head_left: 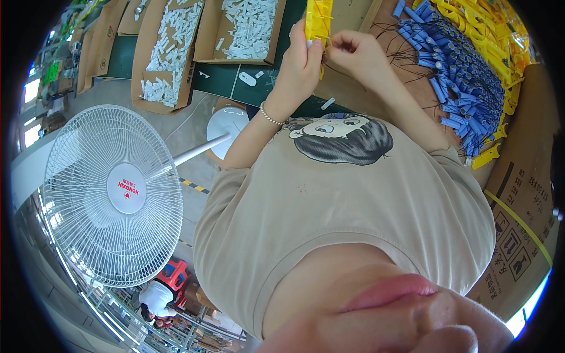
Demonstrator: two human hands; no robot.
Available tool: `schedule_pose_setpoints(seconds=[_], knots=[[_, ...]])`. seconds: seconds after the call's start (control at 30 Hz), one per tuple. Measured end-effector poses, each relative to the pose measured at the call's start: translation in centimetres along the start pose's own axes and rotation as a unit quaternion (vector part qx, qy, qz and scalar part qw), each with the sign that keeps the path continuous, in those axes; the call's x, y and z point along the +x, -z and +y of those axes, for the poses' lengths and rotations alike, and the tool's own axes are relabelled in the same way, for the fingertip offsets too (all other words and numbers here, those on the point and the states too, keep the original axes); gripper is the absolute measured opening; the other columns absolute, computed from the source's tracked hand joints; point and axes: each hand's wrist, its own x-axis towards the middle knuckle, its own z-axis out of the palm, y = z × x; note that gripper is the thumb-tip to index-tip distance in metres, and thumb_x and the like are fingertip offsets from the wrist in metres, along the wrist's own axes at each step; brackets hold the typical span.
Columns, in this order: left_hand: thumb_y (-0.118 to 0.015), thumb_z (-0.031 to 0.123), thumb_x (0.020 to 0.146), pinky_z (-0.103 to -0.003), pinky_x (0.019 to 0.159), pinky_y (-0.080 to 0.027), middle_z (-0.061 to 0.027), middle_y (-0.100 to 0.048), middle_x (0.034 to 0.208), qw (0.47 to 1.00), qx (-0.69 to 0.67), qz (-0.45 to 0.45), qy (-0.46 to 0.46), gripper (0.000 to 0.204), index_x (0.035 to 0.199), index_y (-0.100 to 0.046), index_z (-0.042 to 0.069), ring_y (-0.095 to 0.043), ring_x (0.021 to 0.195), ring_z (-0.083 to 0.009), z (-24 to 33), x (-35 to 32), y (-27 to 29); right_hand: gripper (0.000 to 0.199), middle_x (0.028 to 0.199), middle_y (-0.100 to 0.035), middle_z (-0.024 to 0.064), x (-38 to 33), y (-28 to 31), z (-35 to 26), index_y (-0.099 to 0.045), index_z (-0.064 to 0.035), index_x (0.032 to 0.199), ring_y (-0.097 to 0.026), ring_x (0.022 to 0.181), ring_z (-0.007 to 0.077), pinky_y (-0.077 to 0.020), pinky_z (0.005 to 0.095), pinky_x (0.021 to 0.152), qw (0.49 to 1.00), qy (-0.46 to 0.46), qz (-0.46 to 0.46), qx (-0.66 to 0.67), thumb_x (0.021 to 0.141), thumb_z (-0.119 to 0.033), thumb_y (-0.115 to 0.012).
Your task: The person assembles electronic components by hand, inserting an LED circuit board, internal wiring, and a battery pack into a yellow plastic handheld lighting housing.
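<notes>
Left hand [299,66] has its grip clamped on the yellow plastic piece [318,22] up at 12 o'clock, while the right hand's [360,57] fingertips are bunched together by its 4 o'clock side, can't tell if they're pinching anything. I'd keep that left hold steady and let just the right fingertips do the fiddly bit, no yanking. Also mind that right forearm around the blue cylinders [465,82] at 2 o'clock, those thin dark leads [406,54] look snaggy.
</notes>
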Motion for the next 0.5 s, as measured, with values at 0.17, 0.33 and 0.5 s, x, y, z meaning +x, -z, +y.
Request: schedule_pose_setpoints(seconds=[0.17,0.33,0.5], knots=[[-0.045,0.014,0.099,-0.034,0.076,-0.050,-0.0142,-0.061,0.103,0.989,0.050,0.066,-0.125,0.046,0.139,-0.029,0.001,-0.063,0.088,-0.0209,-3.0,0.6,-0.8,0.019,0.072,-0.064,0.0090,-1.2,-1.4,-0.4,-0.066,-0.0001,0.089,-0.061,0.066,0.0139,-0.0487,0.0284,0.063,0.980,0.068,0.071,-0.174,0.083,-0.018,-0.068],[-0.045,0.013,0.098,-0.032,0.075,-0.050,-0.0126,-0.059,0.107,0.998,-0.010,-0.005,-0.061,0.045,0.139,-0.030,0.002,-0.061,0.086,-0.0177,-1.4,0.2,-0.9,0.019,0.074,-0.065,0.0051,0.4,0.0,0.1,-0.066,0.0015,0.089,-0.061,0.070,0.0089,-0.0487,0.0264,0.063,0.985,-0.026,0.107,0.134,0.085,-0.017,-0.067],[-0.045,0.012,0.098,-0.032,0.078,-0.049,-0.0118,-0.057,0.108,0.997,-0.058,0.005,-0.055,0.045,0.138,-0.030,0.001,-0.060,0.091,-0.0183,-1.8,0.3,-1.0,0.015,0.073,-0.065,0.0000,0.0,-0.1,-0.3,-0.064,0.0010,0.088,-0.056,0.066,0.0040,-0.0451,0.0215,0.059,0.996,0.046,0.064,-0.052,0.087,-0.013,-0.068]])
